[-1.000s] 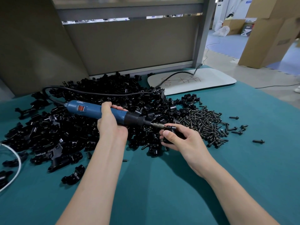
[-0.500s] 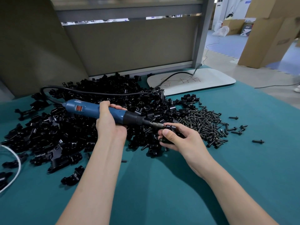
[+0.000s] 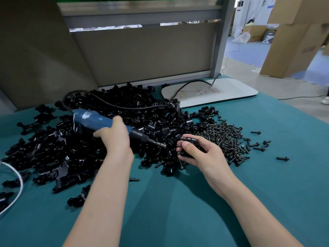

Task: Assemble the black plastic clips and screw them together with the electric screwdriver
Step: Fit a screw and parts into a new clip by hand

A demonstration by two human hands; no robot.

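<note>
The left hand (image 3: 116,138) grips the blue screwdriver (image 3: 99,122) while the right hand (image 3: 199,154) pinches a glossy black clip (image 3: 189,139) beside its tip.

Soft, even light from above leaves faint shadows on the green tablecloth (image 3: 267,175), and small glints on the pile of black clips (image 3: 142,113). The left hand (image 3: 115,139) and the blue screwdriver (image 3: 92,120) are smeared by motion blur, while the right hand (image 3: 204,155) and its clip (image 3: 189,139) are sharper. The wide lens bends the grey post (image 3: 220,41) and cardboard boxes (image 3: 293,41) near the edges.
</note>
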